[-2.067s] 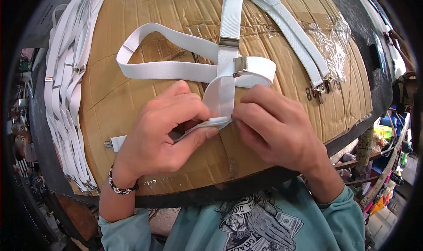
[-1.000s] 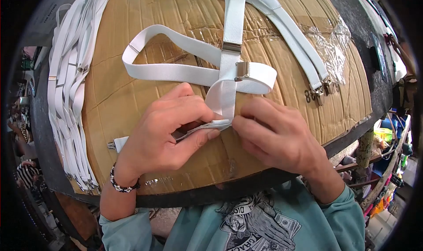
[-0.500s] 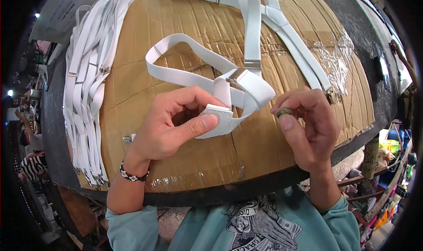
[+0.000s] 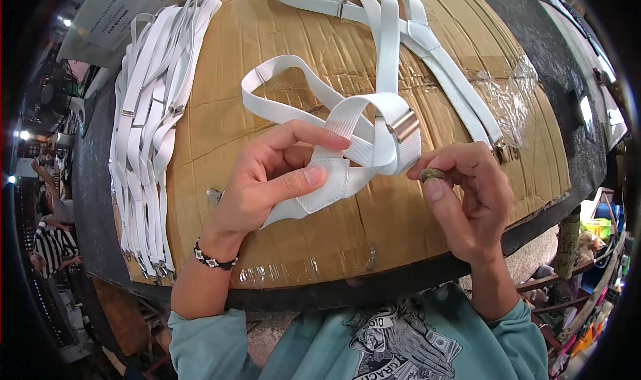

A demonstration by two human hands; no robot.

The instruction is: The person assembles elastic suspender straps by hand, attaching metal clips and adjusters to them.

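Note:
My left hand (image 4: 257, 183) is closed on a pair of white suspenders (image 4: 284, 114), its thumb pressed on the stitched white patch (image 4: 332, 185) where the straps meet. Elastic straps loop above this hand, and a silver metal slider (image 4: 403, 125) sits on the right-hand loop. Close to that loop, my right hand (image 4: 474, 206) pinches a small, round greenish-brown lump (image 4: 431, 174) between thumb and forefinger; its kind does not show. A metal clip (image 4: 214, 195) peeks out beside my left hand.
Flattened cardboard (image 4: 207, 146) covers the dark table (image 4: 97, 180). A bundle of white suspenders (image 4: 143, 126) lies at left, another pair (image 4: 420, 38) at upper right near crumpled clear tape (image 4: 511, 100). A printed bag (image 4: 113, 20) stands far left. A person in stripes (image 4: 57, 243) is beyond.
My left hand has turned the suspenders so the patch lies flatter and more of it shows. The strap loop with the slider has swung up and right. My right hand keeps its pinch.

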